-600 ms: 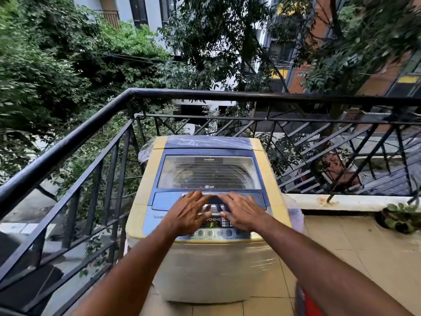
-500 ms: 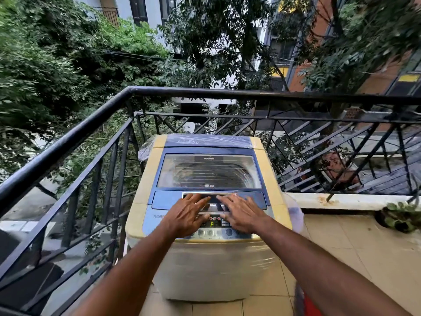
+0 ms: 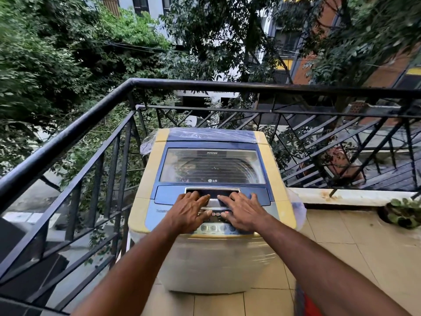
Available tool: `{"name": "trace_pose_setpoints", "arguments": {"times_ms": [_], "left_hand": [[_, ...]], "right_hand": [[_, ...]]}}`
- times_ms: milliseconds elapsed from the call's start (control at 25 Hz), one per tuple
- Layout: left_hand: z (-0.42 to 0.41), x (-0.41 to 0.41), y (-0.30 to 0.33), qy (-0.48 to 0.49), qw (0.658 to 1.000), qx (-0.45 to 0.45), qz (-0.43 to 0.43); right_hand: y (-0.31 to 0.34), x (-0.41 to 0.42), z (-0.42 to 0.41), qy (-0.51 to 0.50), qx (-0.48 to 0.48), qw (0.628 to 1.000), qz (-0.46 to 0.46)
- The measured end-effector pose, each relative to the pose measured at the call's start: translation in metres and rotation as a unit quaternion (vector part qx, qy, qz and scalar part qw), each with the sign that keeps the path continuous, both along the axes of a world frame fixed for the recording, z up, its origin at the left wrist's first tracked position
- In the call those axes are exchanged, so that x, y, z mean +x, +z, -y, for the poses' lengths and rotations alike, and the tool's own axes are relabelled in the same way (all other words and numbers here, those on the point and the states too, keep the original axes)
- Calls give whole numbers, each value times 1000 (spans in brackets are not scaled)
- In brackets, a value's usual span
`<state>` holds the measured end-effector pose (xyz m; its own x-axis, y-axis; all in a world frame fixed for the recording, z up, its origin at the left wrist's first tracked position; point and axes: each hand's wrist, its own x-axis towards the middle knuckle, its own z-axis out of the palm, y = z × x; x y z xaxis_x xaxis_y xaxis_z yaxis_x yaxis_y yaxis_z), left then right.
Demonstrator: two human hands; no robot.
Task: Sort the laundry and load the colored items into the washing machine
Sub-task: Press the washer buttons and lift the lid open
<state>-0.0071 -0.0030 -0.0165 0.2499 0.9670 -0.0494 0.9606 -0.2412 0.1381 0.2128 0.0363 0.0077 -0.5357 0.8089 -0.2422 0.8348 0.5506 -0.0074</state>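
Observation:
A top-loading washing machine (image 3: 211,261) with a yellow and blue top stands in the balcony corner, wrapped in clear plastic. Its lid (image 3: 213,166) with a see-through window is down. My left hand (image 3: 188,212) and my right hand (image 3: 242,210) lie flat side by side on the front of the lid, fingers spread, fingertips at the dark handle recess (image 3: 211,192). They partly cover the control panel (image 3: 216,226) with its lit red display. Neither hand holds anything. No loose laundry shows clearly.
A black metal railing (image 3: 205,84) runs behind and to the left of the machine. Tiled floor (image 3: 364,252) stretches to the right. A potted plant (image 3: 404,213) sits at the right edge. A red object (image 3: 311,307) peeks from under my right arm.
Both hands have slid slightly forward on the lid, fingertips now at the handle recess. The lid stays down.

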Motion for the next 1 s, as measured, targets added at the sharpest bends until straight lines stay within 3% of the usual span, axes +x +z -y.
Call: {"name": "trace_pose_setpoints", "arguments": {"times_ms": [160,360,640,800,1000], "left_hand": [[-4,-3,12,-12,999,-32,-6],[-23,-18,45,-73,996,-3,-58],[-70,-31,114,-114,983,102,-100],[-94,-44,160,-88,985,141,-55],[-117,-44,204,-41,968,245,-28]], "right_hand": [[12,1,-8,24,-12,999,16],[41,14,-29,81,28,996,8],[110,21,-87,143,96,984,-47],[147,23,-120,138,89,976,-146],[180,20,-145,101,187,956,-204]]}}
